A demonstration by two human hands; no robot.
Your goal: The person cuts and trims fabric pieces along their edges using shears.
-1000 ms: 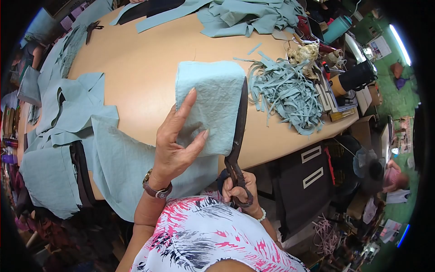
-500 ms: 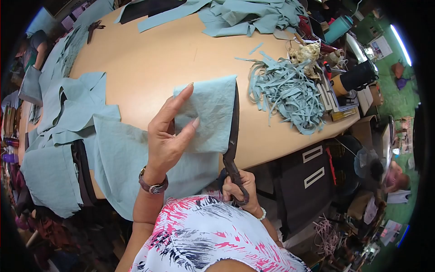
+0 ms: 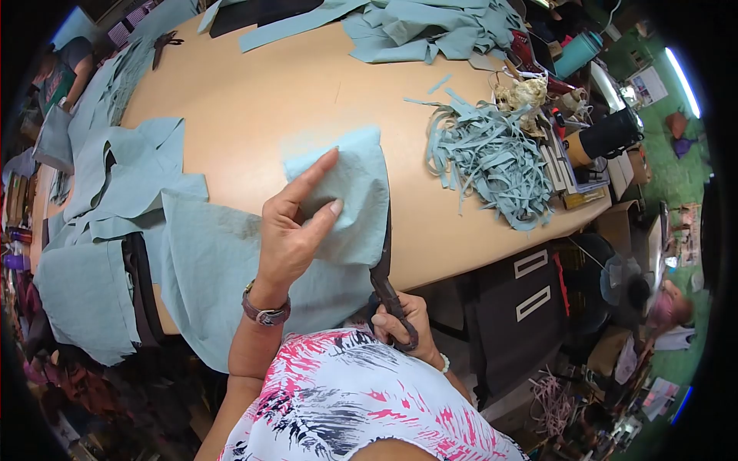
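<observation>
My left hand (image 3: 296, 230) holds a piece of light teal fabric (image 3: 357, 192). Its index finger and thumb lie over the front of the piece, while the other fingers are partly hidden. In my right hand (image 3: 411, 326) is a pair of dark scissors (image 3: 382, 280), with my fingers wrapped around the handles. The blades point away from me along the right edge of the fabric, and the cloth hides part of them. Below my left hand, a larger sheet of the same fabric (image 3: 219, 269) spreads over the table's near edge.
A tangled heap of thin teal strips (image 3: 488, 165) lies on the table (image 3: 246, 100) at right, beside a tray of tools (image 3: 565, 165) and a dark cylinder (image 3: 603, 137). More cloth (image 3: 430, 31) is piled at the far side. Other scissors (image 3: 163, 48) lie far left, near another person (image 3: 69, 73).
The held fabric has shifted slightly left and its top edge now tilts. The scissors have moved a little left with it, and less of the blade shows beside the cloth.
</observation>
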